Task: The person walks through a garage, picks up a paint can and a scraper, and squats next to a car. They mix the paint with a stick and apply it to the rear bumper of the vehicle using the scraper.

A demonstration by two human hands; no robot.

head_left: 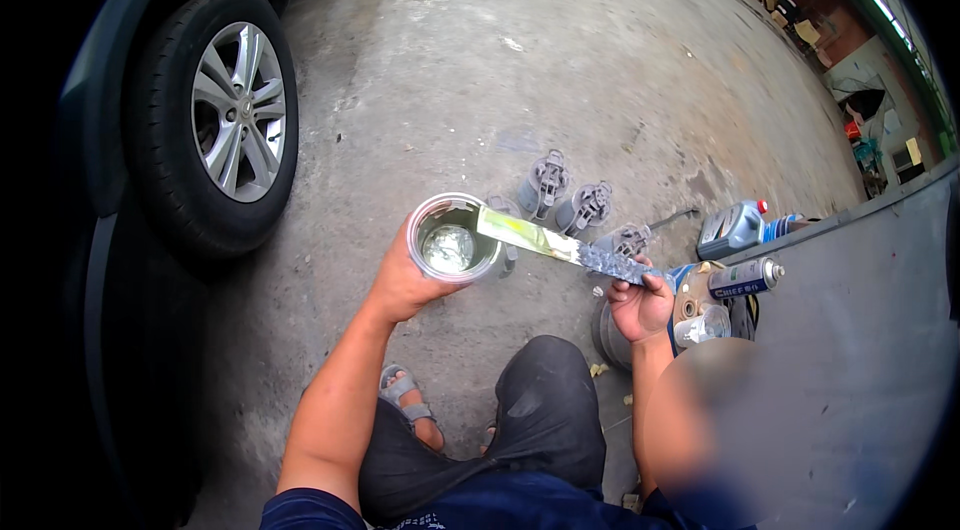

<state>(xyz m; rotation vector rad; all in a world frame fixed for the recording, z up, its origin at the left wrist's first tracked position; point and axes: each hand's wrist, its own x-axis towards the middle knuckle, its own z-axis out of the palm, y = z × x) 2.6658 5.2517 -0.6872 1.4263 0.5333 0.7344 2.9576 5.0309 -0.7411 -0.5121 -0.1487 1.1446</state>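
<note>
Cup (433,220) in middle of frame, your left hand (403,285) wrapped around it, shiny stuff (447,248) at bottom. Your right hand (640,308), right of middle, grips dark end of flat stick (565,247). Pale green end over cup's right rim; can't tell if touching. Gray pots (543,192) above stick. Car wheel (215,120) in upper left.

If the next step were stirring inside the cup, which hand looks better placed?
Probably the right hand: it holds the flat strip, whose far end overlaps the cup in this view. The left hand grips the cup.
</note>
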